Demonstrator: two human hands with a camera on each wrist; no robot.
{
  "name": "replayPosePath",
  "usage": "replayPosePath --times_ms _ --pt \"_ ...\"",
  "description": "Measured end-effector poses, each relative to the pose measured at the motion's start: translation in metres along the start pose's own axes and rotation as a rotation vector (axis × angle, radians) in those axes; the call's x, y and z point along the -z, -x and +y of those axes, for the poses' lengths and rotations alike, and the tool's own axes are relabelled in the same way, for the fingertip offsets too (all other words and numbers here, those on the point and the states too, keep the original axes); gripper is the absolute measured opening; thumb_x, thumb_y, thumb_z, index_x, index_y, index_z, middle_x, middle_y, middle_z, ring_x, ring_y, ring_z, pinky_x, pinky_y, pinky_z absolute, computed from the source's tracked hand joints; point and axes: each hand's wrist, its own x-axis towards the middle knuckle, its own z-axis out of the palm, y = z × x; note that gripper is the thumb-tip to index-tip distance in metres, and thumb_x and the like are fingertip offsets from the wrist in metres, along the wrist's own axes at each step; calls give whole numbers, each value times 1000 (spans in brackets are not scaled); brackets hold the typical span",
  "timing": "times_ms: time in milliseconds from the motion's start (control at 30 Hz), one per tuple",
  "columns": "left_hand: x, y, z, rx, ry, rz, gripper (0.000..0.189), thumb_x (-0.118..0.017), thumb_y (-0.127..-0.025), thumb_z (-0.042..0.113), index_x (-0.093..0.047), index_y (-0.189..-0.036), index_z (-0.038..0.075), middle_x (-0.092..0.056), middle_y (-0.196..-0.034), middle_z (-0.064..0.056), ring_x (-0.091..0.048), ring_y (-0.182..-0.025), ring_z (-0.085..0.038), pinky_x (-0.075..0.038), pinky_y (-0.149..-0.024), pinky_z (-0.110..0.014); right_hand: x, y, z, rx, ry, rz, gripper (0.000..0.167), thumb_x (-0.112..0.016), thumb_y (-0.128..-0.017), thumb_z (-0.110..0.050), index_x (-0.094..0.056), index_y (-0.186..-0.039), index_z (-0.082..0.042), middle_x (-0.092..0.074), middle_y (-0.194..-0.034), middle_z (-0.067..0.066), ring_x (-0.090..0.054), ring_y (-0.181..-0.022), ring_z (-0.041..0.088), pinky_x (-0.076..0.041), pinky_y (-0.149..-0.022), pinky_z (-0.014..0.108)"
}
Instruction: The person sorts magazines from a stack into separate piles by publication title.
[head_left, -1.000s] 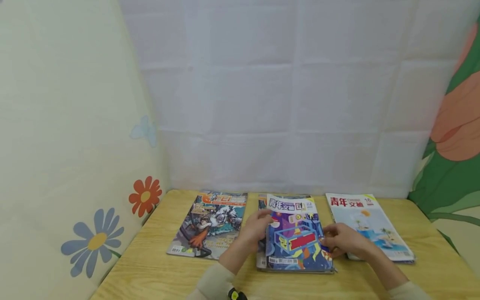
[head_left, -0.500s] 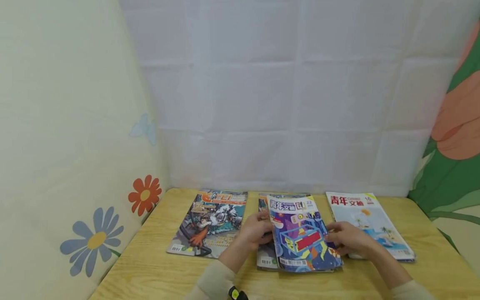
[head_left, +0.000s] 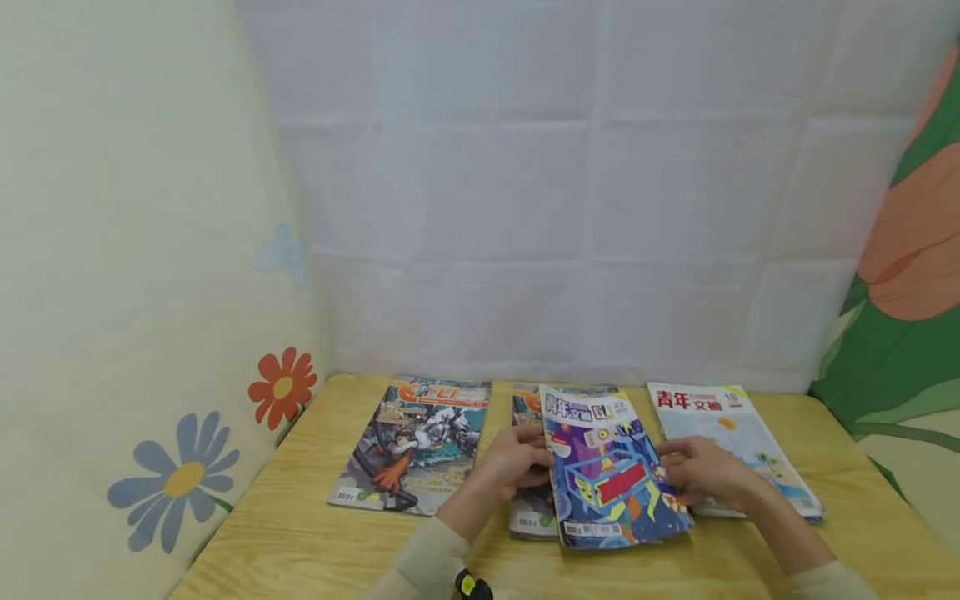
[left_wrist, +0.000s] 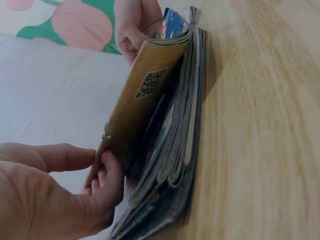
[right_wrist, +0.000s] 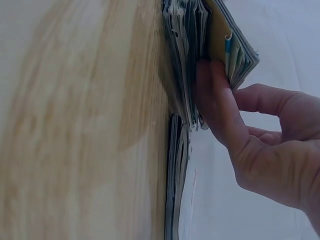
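Both hands hold a purple-and-blue magazine by its sides, lifted at a tilt over a pile in the middle of the table. My left hand pinches its left edge; in the left wrist view, thumb and fingers close on the brown back cover, which bears a QR code. My right hand grips the opposite edge, fingers tucked beneath it in the right wrist view. Under it lies a dark comic magazine, its upper and left parts showing. More magazines are stacked below, seen edge-on in the left wrist view.
To the left, a comic magazine with an orange title lies flat on the wooden table. A few stacked magazines with a white-and-blue beach cover sit at right. A white cloth hangs behind, with painted walls either side.
The purple magazine has been raised from the pile and shifted slightly right and toward the front, turning a little. More of the comic magazine beneath shows at its left. Both hands moved with it.
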Motion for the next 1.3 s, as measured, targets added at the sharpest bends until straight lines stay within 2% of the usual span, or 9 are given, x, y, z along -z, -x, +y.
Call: replayPosePath --times_ms 267,400,533,733,933,1067,1300 --pt "-6 -9 0 -6 2 -38 66 -64 -78 -17 -53 -142 -6 -69 -114 -15 -69 -97 -29 -60 -76 -43 9 8 0 31 -29 21 60 -60 -88 8 -42 -145 15 -63 -123 26 -69 -95 32 -61 -71 46" --pt "-14 -16 6 -19 -18 -66 67 -63 -77 -17 -51 -142 -8 -70 -114 -16 -69 -98 -29 -60 -78 -44 17 13 2 21 -41 38 59 -58 -90 8 -40 -146 14 -62 -126 27 -69 -97 32 -60 -74 46" --pt "-25 -24 11 -23 -30 -72 67 -63 -74 -18 -56 -140 -5 -69 -111 -16 -69 -95 -28 -60 -77 -44 28 19 5 31 -52 45 60 -58 -91 8 -38 -147 15 -59 -130 29 -68 -101 31 -60 -76 46" --pt "-48 -38 10 -46 -30 -76 70 -63 -73 -20 -53 -141 -7 -62 -109 -18 -68 -91 -27 -61 -76 -44 47 29 14 87 -42 81 60 -57 -93 6 -35 -148 17 -54 -133 35 -68 -98 30 -60 -72 47" --pt "-76 -52 2 -47 -62 -92 68 -65 -78 -20 -51 -143 -7 -61 -112 -17 -67 -96 -30 -61 -75 -44 65 39 26 71 -49 134 57 -57 -95 3 -35 -147 17 -52 -134 38 -67 -100 31 -59 -77 48" --pt "-95 -63 0 -47 -68 -103 66 -66 -80 -19 -51 -144 -6 -63 -113 -15 -69 -99 -30 -61 -76 -43 81 44 34 57 -67 159 58 -57 -96 1 -34 -147 18 -56 -130 35 -66 -99 30 -59 -79 48" --pt "-124 -78 -4 -45 -60 -102 62 -67 -81 -19 -52 -140 -9 -62 -114 -16 -69 -99 -35 -61 -75 -41 108 49 47 24 -49 210 59 -58 -96 -2 -34 -148 16 -58 -128 32 -67 -94 24 -60 -77 42"
